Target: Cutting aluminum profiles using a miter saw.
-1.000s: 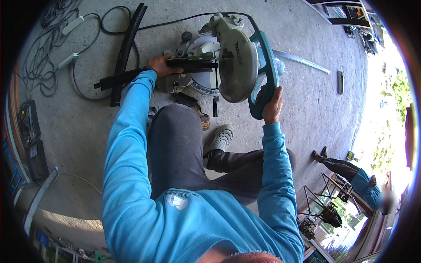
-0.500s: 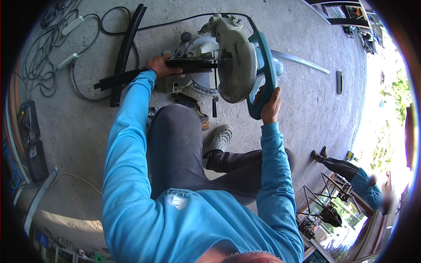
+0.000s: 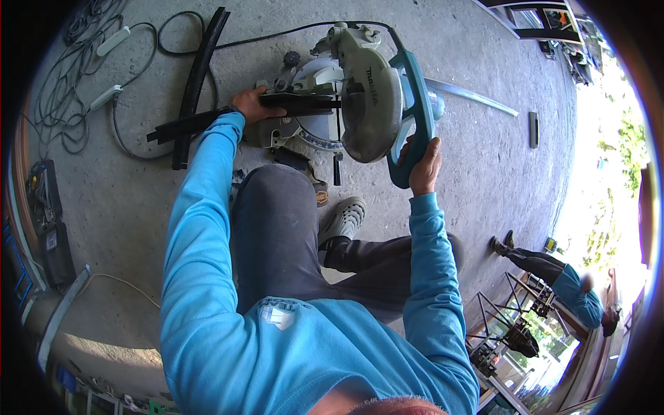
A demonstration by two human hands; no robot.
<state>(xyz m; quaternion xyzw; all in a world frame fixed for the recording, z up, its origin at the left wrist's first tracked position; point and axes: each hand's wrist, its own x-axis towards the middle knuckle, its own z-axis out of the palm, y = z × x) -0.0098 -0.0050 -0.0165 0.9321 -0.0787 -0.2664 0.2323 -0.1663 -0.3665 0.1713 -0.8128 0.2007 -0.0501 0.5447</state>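
Note:
In front of me on the concrete floor stands a miter saw [image 3: 372, 93] with a pale blade guard and a teal handle. Fingers of my right hand [image 3: 424, 168] are wrapped round the lower end of that handle. On the saw's left side, my left hand [image 3: 256, 106] grips a long black profile [image 3: 304, 105] and holds it on the saw base. The profile's right end lies close to the blade slot; its left end sticks out past my wrist. It crosses over a second black profile [image 3: 198, 72] lying on the floor. The blade is hidden by its guard.
Coiled cables with white power strips [image 3: 106, 97] lie at the far left, and the saw's cord [image 3: 297, 30] runs behind it. A metal strip [image 3: 477, 98] and a short dark piece [image 3: 534, 130] lie to the right. An open toolbox [image 3: 52, 207] is at left; another person [image 3: 577, 294] stands far right.

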